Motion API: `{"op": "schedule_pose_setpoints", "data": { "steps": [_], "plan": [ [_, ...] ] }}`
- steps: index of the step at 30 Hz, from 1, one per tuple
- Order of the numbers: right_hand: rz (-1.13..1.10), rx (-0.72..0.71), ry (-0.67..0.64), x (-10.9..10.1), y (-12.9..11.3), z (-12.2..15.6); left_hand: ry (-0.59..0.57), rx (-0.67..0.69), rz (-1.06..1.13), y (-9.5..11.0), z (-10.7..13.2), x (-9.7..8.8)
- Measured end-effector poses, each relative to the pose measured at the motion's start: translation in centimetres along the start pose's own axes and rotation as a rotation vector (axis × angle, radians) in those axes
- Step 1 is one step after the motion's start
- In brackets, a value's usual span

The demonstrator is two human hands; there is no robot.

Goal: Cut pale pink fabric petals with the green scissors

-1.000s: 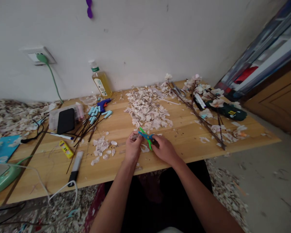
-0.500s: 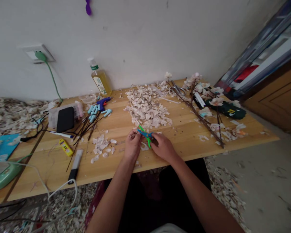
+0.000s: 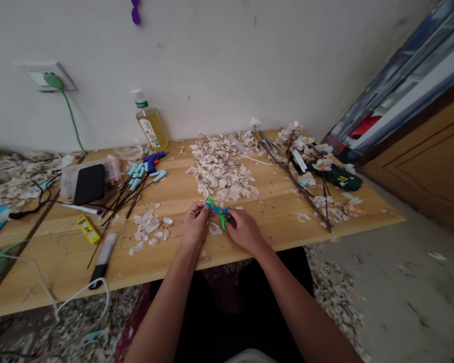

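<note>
My right hand [image 3: 244, 230] grips a pair of blue and green scissors [image 3: 220, 210] by the handles, blades pointing up and left. At the blades, the fingers of my left hand [image 3: 195, 222] pinch a small pale piece [image 3: 206, 194], seemingly a petal or scrap like those on the table; my fingers hide most of it. Just beyond my hands spreads a heap of pale, pinkish-white scraps [image 3: 223, 169]. A smaller pile of whitish petals [image 3: 147, 225] lies to the left of my left hand.
On the right lie brown branches with pale blossoms [image 3: 306, 191] and a dark green pouch [image 3: 336, 176]. To the left are a blue glue gun [image 3: 154, 160], light-blue pieces [image 3: 136, 171], a black phone [image 3: 90, 184], a yellow box [image 3: 88, 229] and a utility knife [image 3: 104, 259]. A bottle [image 3: 151, 123] stands by the wall.
The whole view has shifted, so the table and my hands appear a little further left. Both hands keep nearly the same hold at the scissors, whose blades look slightly changed in angle.
</note>
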State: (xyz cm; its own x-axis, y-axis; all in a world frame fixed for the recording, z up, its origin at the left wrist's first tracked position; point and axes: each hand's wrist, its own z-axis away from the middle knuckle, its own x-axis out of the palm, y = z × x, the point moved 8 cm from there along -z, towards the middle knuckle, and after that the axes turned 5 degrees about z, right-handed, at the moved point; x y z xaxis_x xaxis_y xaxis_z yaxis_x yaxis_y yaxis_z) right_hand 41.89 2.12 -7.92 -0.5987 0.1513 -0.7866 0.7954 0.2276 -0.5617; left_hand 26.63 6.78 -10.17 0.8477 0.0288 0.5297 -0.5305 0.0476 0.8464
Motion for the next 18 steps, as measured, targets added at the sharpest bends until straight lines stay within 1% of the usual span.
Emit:
{"op": "schedule_pose_setpoints", "data": {
  "steps": [2,4,8,10,12,14,18],
  "plan": [
    [0.003,-0.004,0.002,0.0,0.0,0.0,0.011,0.003,-0.003,0.0,0.0,-0.1],
    [0.004,-0.004,0.000,0.1,0.1,0.0,0.025,0.023,-0.069,0.4,0.1,-0.2],
    [-0.004,-0.004,-0.004,0.2,0.3,0.1,0.008,0.101,-0.236,2.1,0.5,0.4],
    [-0.007,-0.009,-0.005,0.1,0.2,0.1,-0.008,0.143,-0.264,3.0,0.7,0.9],
    [-0.006,-0.013,-0.006,0.1,0.1,0.0,-0.016,0.163,-0.260,3.4,0.8,1.1],
    [-0.002,-0.012,-0.009,0.0,0.0,0.0,-0.019,0.157,-0.245,3.3,0.7,1.0],
    [0.013,-0.010,-0.008,-0.1,0.0,0.0,-0.035,0.124,-0.182,2.2,0.2,0.4]
  ]
}}
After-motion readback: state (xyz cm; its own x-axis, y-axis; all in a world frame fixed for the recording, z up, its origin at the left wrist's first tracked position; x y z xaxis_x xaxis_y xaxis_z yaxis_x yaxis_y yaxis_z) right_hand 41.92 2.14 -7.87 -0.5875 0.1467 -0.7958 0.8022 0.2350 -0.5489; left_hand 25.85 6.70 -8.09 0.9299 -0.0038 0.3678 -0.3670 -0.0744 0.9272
